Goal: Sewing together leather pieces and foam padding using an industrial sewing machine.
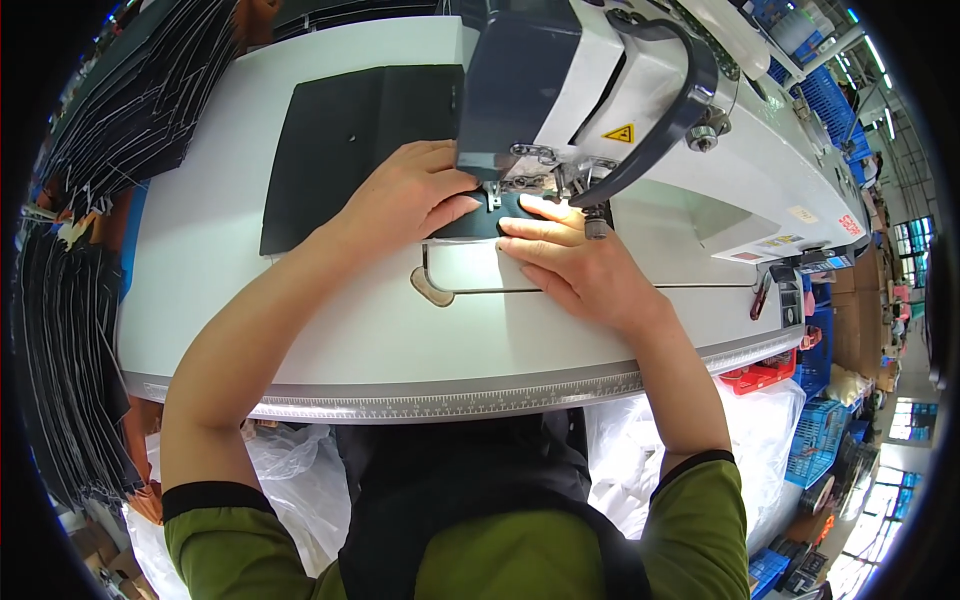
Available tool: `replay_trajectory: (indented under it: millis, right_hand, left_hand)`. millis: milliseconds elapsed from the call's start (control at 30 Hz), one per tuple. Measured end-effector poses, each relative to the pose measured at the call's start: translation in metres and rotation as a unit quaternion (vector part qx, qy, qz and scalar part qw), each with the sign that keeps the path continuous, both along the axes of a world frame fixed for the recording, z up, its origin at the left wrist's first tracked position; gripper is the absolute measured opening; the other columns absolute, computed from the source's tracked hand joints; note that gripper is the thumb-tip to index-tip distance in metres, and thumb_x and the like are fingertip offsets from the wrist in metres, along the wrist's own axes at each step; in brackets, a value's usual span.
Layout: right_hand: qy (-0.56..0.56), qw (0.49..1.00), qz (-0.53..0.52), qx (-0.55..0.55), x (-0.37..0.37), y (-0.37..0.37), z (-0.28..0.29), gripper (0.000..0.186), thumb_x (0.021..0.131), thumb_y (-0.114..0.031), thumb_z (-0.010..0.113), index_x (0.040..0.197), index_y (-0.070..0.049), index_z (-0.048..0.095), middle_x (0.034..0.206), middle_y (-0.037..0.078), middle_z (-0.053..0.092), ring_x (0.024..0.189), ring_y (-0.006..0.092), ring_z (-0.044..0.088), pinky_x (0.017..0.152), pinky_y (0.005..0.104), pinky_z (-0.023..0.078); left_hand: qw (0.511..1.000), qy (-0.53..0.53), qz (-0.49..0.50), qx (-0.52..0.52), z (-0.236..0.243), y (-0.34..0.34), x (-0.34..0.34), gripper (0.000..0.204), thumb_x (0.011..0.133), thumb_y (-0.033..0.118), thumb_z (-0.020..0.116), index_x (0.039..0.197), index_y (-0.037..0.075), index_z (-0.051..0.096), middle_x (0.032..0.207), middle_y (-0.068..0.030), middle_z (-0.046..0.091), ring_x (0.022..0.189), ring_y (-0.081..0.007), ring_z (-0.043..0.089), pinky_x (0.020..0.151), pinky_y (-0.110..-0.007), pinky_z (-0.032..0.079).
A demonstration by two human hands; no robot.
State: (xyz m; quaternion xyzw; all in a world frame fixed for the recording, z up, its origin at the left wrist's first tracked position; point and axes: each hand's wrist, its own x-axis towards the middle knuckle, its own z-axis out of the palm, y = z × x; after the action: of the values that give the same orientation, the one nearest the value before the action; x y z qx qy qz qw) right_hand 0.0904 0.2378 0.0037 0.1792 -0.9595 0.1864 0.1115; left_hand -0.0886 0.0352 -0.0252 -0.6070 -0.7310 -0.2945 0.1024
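A flat black panel of sheet material (320, 165) lies on the white table, its right part running under the sewing machine head (520, 90). My left hand (405, 195) rests on the panel just left of the presser foot (493, 195), fingers stretched out, some tips hidden behind the machine head. To the right of the foot, my right hand (585, 270) lies with its fingers spread, their tips pressing the panel's near edge. Neither hand grips anything. Light from the machine falls around the foot, and the needle is too small to make out.
Tall stacks of black panels (140, 90) stand along the left side. A ruler strip (450, 400) borders the table's front edge. Small red-handled snips (761, 296) lie at the table's right end, near a red basket (760, 372). Clear plastic sheeting (300, 470) hangs below the table.
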Motion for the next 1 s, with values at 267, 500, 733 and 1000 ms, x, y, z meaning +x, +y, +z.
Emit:
replay_trajectory:
  millis: [267,500,733,1000]
  right_hand:
    - [0.057,0.998,0.005,-0.028,-0.002,0.002,-0.008,0.024,0.089,-0.011,0.068,0.113,-0.011,0.071,0.119,0.003,0.071,0.092,0.0254,0.05,0.084,0.0363,0.045]
    - [0.062,0.998,-0.003,-0.024,0.002,0.007,-0.013,0.024,0.087,-0.012,0.069,0.111,-0.011,0.071,0.089,0.004,0.063,0.076,0.0228,0.048,0.074,0.034,0.044]
    - [0.116,0.991,-0.063,0.016,0.001,0.005,-0.014,0.027,0.089,-0.015,0.07,0.116,-0.013,0.073,0.104,0.003,0.06,0.087,0.0253,0.056,0.079,0.0345,0.047]
    - [0.194,0.978,-0.07,0.037,-0.007,0.004,-0.019,0.021,0.087,-0.016,0.072,0.107,-0.011,0.074,0.079,0.003,0.049,0.075,0.0213,0.049,0.069,0.0343,0.044]
  left_hand:
    - [0.999,-0.03,-0.033,0.026,0.015,0.01,-0.017,0.013,0.083,0.007,0.073,0.097,0.004,0.072,0.113,-0.0055,0.069,0.105,-0.0284,0.065,0.092,-0.037,0.05]
    - [0.996,-0.08,-0.045,-0.001,0.02,0.014,-0.028,0.02,0.078,0.001,0.073,0.098,0.005,0.073,0.105,-0.0061,0.069,0.095,-0.0283,0.064,0.088,-0.037,0.051]
    - [0.997,-0.043,-0.053,0.024,0.016,0.015,-0.03,0.02,0.078,0.001,0.071,0.098,0.005,0.071,0.103,-0.0067,0.069,0.091,-0.0283,0.062,0.086,-0.037,0.051]
    - [0.986,0.153,-0.041,0.047,0.011,0.029,-0.044,0.015,0.084,0.015,0.07,0.096,0.006,0.069,0.099,-0.0094,0.068,0.087,-0.0281,0.061,0.08,-0.037,0.051]
